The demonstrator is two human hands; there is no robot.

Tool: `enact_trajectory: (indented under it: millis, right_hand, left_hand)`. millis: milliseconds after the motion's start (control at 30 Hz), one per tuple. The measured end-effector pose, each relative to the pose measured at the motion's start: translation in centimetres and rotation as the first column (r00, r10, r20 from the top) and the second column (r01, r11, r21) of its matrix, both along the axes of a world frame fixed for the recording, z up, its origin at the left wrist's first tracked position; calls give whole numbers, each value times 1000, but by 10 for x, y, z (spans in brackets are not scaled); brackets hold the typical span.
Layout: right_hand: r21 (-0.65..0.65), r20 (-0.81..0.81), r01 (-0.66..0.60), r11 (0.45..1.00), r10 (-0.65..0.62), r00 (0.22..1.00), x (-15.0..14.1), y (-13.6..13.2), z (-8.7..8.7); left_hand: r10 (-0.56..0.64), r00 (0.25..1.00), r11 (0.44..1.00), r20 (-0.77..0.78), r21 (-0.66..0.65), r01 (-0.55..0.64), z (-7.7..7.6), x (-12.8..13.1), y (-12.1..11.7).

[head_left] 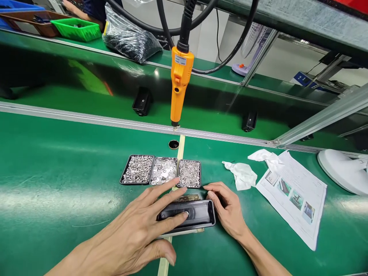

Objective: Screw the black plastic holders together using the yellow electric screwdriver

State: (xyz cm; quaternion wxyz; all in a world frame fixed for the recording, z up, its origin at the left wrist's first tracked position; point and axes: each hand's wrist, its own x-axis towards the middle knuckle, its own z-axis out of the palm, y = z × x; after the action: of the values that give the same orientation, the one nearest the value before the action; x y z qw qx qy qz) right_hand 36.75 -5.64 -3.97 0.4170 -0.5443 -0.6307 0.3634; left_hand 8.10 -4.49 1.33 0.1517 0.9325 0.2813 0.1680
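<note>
A black oblong plastic housing (201,214) lies hollow side up on a pale support between my hands. My left hand (138,226) reaches over its left end with fingers spread. One fingertip touches a small shiny round metal piece (186,214) inside the housing. At the housing's right end, my right hand (227,207) is closed, thumb and forefinger curled together; what they hold, if anything, is too small to make out. Just beyond are three small trays: a left tray of small metal parts (137,168), a middle tray of flat washers (163,170) and a right tray of small ring-shaped parts (189,173).
An orange electric screwdriver (179,84) hangs above the bench near a round hole (173,144). To the right are crumpled tissues (241,174), a printed sheet (296,195) and a white round base (342,172). A green bin (77,28) and plastic bag (129,36) occupy the shelf behind.
</note>
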Motion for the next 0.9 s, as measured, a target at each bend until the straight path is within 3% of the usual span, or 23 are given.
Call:
enact_trajectory:
  millis: [133,200,267,333,400,467,567,700,900]
  right_hand:
    - [-26,-19,-3,1000,2,1000,0,0,-1]
    - [-37,-28,0,999,-1,1000,1,0,-2]
    - [-45,-33,0,999,-2,999,2,0,-4]
    - [-54,-33,3,999,-5,999,3,-1,-7]
    - [-70,-44,23,997,-26,999,4,-2,-10]
    - [-102,-68,59,993,-67,995,7,-3,-14]
    - [-176,-108,85,981,-105,989,13,2,-15]
    - [-253,-87,71,965,-96,992,16,23,2]
    - [-59,-43,127,990,-129,991,-8,92,44]
  left_hand:
    - [-35,999,999,32,-31,36,6,4,4]
    - [25,993,998,117,-64,-17,14,2,11]
    - [205,945,978,256,-93,-187,22,-4,24]
    - [418,839,906,348,-92,-414,25,-13,40]
    - [560,771,818,302,-51,-574,22,-25,55]
    - [641,754,764,144,-26,-645,11,-37,66]
    - [644,763,763,-50,-17,-646,-10,-48,72]
    - [625,776,778,-90,-10,-628,-33,-47,72]
    - [592,806,804,-20,-63,-592,-45,-43,76]
